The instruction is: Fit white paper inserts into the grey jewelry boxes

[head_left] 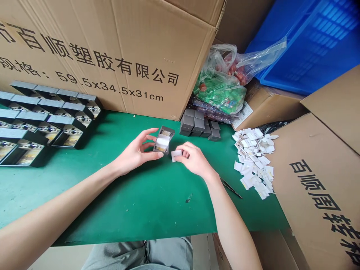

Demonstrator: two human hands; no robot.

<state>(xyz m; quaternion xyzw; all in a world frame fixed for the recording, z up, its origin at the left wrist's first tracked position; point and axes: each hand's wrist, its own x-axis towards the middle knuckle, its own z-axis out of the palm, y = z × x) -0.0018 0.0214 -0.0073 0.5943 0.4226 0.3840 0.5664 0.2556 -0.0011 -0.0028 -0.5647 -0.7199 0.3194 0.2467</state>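
Note:
My left hand (pixel 138 150) is curled round the left side of a small dark grey box (pixel 170 132), thumb at its near edge and fingers along its far and left sides. The box's open side faces me; a white piece (pixel 162 141) lies across its middle, with some gold-coloured surface showing beside it. Just right of the box, my right hand (pixel 194 158) pinches a small white card (pixel 176 155) between thumb and fingers, apart from the box. Some of the right fingers are folded out of sight.
Stacked dark boxes (pixel 194 123) stand behind my hands. White cards (pixel 254 153) form a pile at right, near tweezers (pixel 231 187). Rows of open dark boxes (pixel 57 122) sit at left. A large carton (pixel 118 45), plastic bags (pixel 222 90) and a blue crate (pixel 295 48) border the green table (pixel 135 210).

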